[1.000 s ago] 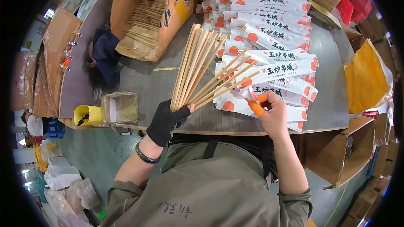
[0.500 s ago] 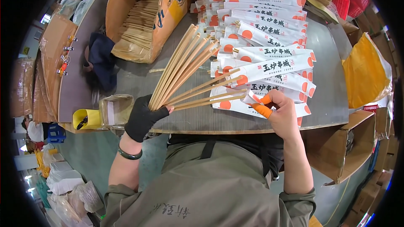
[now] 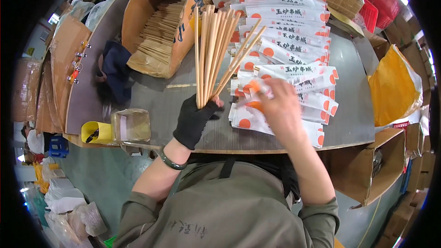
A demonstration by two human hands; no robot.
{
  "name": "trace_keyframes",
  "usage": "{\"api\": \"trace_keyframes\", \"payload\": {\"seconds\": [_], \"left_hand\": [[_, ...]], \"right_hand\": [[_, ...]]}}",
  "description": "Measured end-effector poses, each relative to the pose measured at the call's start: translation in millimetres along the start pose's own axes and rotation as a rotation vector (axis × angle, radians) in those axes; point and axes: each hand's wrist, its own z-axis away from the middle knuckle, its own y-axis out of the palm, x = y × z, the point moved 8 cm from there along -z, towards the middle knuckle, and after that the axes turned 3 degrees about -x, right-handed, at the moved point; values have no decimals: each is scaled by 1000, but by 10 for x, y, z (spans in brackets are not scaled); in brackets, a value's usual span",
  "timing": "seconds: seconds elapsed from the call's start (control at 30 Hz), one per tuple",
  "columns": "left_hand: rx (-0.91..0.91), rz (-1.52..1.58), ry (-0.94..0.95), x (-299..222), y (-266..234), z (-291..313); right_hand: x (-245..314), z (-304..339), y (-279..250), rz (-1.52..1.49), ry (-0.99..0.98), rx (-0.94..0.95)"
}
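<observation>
My left hand (image 3: 196, 117), in a black fingerless glove, is closed round the lower ends of a bundle of wooden chopsticks (image 3: 213, 55). The sticks fan upward, and one pair leans apart toward the right. My right hand (image 3: 281, 105) wears orange finger covers on two fingertips and is smeared by motion. It hovers over the near part of a pile of white paper chopstick sleeves (image 3: 287, 14) with orange dots and dark lettering. Whether its fingers grip a sleeve does not show clearly. Stick ends poke out of some sleeves.
An open carton (image 3: 179, 59) of loose chopsticks lies at the back left. Near it are dark blue cloth (image 3: 117, 71), a yellow container (image 3: 96, 132) and a small taped box (image 3: 133, 125). A yellow sack (image 3: 395, 85) and an open cardboard box (image 3: 367, 165) stand at the right.
My left hand has moved right, and its chopsticks now point more upright. My right hand has moved up and left over the sleeves. Fewer sticks jut out rightward from the bundle.
</observation>
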Motion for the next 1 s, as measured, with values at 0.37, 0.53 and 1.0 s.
{"api": "trace_keyframes", "payload": {"seconds": [0.37, 0.53, 1.0], "left_hand": [[-57, -499, 244, -42, 65, 256], [-103, -556, 250, -74, -2, 282], [-69, -480, 165, -198, -418, 227]], "right_hand": [[48, -10, 14, -387, 392, -217], [156, -46, 53, -332, 371, -259], [466, -207, 96, -456, 121, -60]]}}
